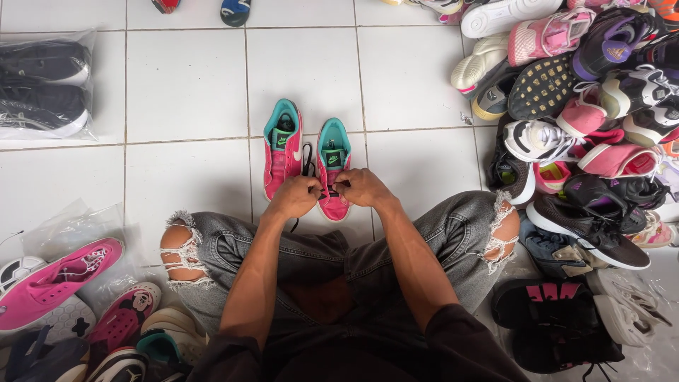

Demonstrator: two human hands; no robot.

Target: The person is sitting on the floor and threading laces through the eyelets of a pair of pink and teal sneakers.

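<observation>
Two pink sneakers with teal collars stand side by side on the white tiled floor, toes toward me. The left pink sneaker [282,150] lies untouched. Both my hands are over the toe end of the right pink sneaker [332,159]. My left hand [295,196] and my right hand [361,187] each pinch the black lace [308,157], which runs up between the two shoes. I sit cross-legged in torn grey jeans, knees bare at either side.
A big heap of mixed sneakers [587,106] fills the right side. Black shoes in a plastic bag [44,85] lie at the far left. More pink and white shoes [64,290] sit by my left knee.
</observation>
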